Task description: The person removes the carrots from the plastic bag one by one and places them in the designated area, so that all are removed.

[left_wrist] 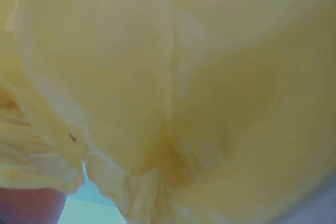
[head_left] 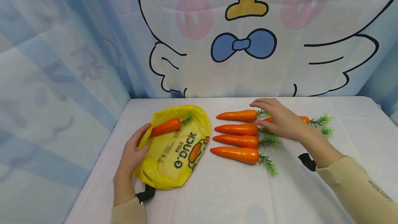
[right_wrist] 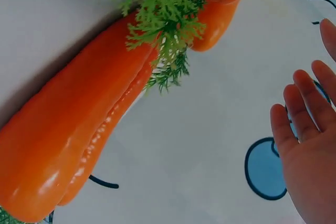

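A yellow plastic bag (head_left: 174,151) with printed letters lies at the left of the table. My left hand (head_left: 132,153) grips its left edge, thumb on the near side. In the left wrist view, yellow plastic fills nearly everything. One carrot (head_left: 168,127) with green leaves lies at the bag's upper part, its tip by my left fingers. My right hand (head_left: 281,118) hovers over the carrot row with fingers extended and holds nothing; the right wrist view shows its spread fingers. Several carrots (head_left: 237,154) lie left of it, tips pointing left.
More carrots lie under and behind my right hand, partly hidden; one orange top (head_left: 304,119) and leaves (head_left: 321,121) show. The white-covered table (head_left: 217,199) meets a cartoon-printed curtain (head_left: 239,75) at the back. Another curtain hangs at the left.
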The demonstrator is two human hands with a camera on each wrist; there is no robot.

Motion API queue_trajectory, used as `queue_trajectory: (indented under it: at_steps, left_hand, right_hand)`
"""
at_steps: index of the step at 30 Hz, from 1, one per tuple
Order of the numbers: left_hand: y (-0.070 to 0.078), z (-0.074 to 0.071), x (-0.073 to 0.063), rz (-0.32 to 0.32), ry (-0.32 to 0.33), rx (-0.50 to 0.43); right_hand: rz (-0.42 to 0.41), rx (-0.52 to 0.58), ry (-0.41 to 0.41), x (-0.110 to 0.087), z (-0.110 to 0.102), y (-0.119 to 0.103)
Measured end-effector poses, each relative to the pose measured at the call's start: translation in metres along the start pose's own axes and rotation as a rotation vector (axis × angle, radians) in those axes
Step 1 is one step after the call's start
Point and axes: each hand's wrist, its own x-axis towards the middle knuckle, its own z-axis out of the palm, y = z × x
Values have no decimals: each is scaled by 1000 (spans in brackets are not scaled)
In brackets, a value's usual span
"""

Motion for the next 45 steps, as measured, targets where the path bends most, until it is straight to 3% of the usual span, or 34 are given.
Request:
queue_trajectory:
  at_steps: [17,33,45]
  left_hand:
    - [2,-2,0,28,-4,-36]
    - [4,-2,0,14,-5,-29]
    - [3,-2,0,14,-4,-24]
  right_hand:
    - [-24,44,-82,47,27,-33]
    - [-142,39,-137,88,49,-68]
    - [-138,41,-207,114,76,-93]
